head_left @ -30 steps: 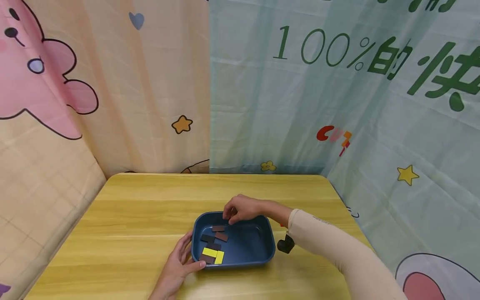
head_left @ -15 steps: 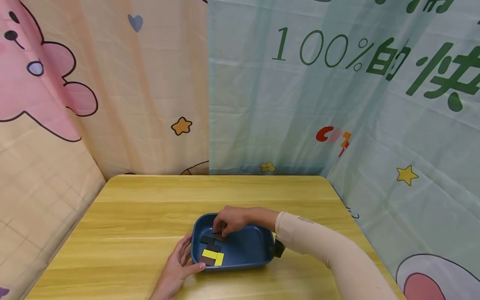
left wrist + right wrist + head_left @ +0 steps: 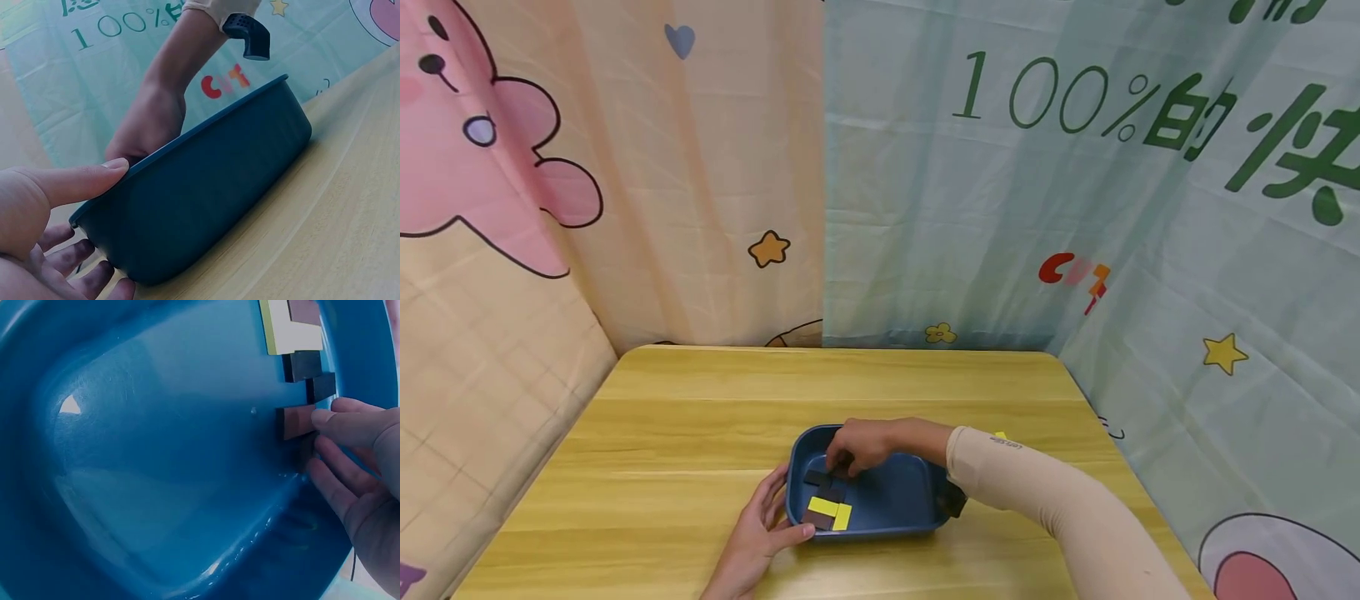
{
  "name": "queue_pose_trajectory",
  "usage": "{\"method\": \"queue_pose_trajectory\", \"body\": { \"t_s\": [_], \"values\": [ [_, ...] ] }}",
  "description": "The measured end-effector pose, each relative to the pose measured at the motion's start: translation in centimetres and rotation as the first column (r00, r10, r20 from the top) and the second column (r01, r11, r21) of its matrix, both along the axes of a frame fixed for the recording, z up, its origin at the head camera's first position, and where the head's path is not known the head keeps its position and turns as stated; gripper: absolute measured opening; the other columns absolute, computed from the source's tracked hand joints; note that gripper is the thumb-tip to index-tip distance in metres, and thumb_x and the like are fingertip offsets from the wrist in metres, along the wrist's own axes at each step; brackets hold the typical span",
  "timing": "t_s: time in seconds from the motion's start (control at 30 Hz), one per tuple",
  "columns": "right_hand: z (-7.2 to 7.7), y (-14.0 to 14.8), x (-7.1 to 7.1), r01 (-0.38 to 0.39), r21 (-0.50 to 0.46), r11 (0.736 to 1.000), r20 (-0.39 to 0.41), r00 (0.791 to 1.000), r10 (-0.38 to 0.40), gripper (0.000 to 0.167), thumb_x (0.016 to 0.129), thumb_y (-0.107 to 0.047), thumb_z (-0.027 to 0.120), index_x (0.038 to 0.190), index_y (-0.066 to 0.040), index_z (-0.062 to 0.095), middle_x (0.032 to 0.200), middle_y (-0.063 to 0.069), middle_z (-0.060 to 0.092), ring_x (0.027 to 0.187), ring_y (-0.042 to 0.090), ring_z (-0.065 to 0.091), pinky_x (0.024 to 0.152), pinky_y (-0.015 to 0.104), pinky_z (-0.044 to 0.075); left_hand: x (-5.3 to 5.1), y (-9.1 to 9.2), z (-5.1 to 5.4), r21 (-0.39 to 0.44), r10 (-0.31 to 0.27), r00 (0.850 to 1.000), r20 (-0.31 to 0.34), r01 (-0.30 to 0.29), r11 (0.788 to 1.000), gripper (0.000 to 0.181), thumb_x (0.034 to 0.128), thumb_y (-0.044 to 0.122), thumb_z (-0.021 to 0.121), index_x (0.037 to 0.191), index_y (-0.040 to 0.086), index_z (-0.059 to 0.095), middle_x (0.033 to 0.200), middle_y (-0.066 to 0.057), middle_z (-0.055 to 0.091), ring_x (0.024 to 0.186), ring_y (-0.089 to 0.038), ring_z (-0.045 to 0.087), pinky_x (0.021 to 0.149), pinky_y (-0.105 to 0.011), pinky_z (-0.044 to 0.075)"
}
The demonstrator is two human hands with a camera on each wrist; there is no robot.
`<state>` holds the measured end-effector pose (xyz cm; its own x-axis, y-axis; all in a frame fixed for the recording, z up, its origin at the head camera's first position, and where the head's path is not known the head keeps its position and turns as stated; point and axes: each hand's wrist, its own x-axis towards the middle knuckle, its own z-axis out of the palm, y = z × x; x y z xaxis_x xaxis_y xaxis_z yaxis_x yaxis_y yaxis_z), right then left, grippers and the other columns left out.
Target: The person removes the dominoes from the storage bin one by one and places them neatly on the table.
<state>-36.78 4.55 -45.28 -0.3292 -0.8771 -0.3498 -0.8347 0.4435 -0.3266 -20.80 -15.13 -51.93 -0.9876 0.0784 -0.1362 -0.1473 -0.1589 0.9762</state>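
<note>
A blue plastic basin (image 3: 895,529) sits on the table, and my left hand (image 3: 756,525) grips its near left corner, thumb on the rim and fingers along the outer left wall. Inside, my right hand (image 3: 859,444) reaches down near the far left. Its thumb and fingers pinch at a brown block (image 3: 299,421); a darker brown block (image 3: 306,450) lies partly hidden by the fingers. Beside these lie two black blocks (image 3: 304,366), then yellow blocks (image 3: 842,517) and another brown block (image 3: 817,520) near the left hand.
The wooden table (image 3: 700,433) extends around the basin, with printed curtains (image 3: 925,208) behind. A yellow piece (image 3: 1001,435) peeks out behind the right sleeve. A black wrist device (image 3: 952,498) hangs under the right forearm, over the basin's right end.
My right hand has come down from the basin's far rim to the brown blocks and now covers them in the head view. The left hand keeps its grip.
</note>
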Motion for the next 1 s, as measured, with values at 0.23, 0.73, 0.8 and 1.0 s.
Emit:
{"method": "queue_pose_trajectory", "body": {
  "t_s": [0.23, 0.73, 0.8, 1.0],
  "values": [
    [-0.9, 0.1, -0.2, -0.082, 0.007, 0.997, -0.048, 0.995, 0.083, 0.036, 0.088, 0.0, 0.08, 0.123, -0.009, 0.075, 0.107, -0.007, 0.07, 0.089, -0.001, 0.059, 0.078, 0.009, 0.046, 0.0, 0.0, 0.0, 0.002, -0.001, 1.0, 0.014, 0.001, 1.0, 0.094, 0.0827, -0.007, 0.083, 0.16, 0.004, 0.03, 0.163, -0.024, 0.031, 0.148, -0.043, 0.032, 0.112, -0.048, 0.04],
    [-1.5, 0.4, 0.0, -0.166, -0.06, 0.984, -0.089, 0.983, 0.16, 0.034, 0.086, -0.005, 0.085, 0.117, -0.012, 0.073, 0.109, -0.005, 0.063, 0.093, 0.0, 0.055, 0.082, 0.008, 0.044, 0.1, -0.1, 0.1, 0.02, -0.01, 1.0, 0.001, 0.01, 1.0, 0.094, 0.0832, -0.007, 0.083, 0.16, 0.005, 0.03, 0.164, -0.024, 0.03, 0.148, -0.042, 0.033, 0.108, -0.043, 0.047],
    [-1.5, 0.4, 0.0, -0.157, -0.067, 0.985, -0.074, 0.986, 0.152, 0.031, 0.086, -0.005, 0.085, 0.113, -0.012, 0.073, 0.105, -0.007, 0.062, 0.089, -0.001, 0.054, 0.08, 0.008, 0.044, 0.2, -0.1, 0.2, 0.019, -0.007, 1.0, -0.003, 0.007, 1.0, 0.094, 0.0828, -0.007, 0.083, 0.16, 0.005, 0.03, 0.163, -0.024, 0.031, 0.147, -0.042, 0.034, 0.108, -0.042, 0.048],
    [-1.3, 0.4, 0.2, -0.031, -0.095, 0.995, 0.109, 0.993, 0.041, 0.021, 0.088, 0.0, 0.082, 0.103, -0.011, 0.072, 0.092, -0.011, 0.063, 0.083, -0.003, 0.06, 0.076, 0.01, 0.05, 0.1, 0.0, 0.2, 0.027, -0.006, 1.0, 0.016, 0.006, 1.0, 0.094, 0.0825, -0.008, 0.083, 0.16, 0.006, 0.03, 0.164, -0.023, 0.03, 0.147, -0.04, 0.034, 0.108, -0.042, 0.047]
  ]
}}
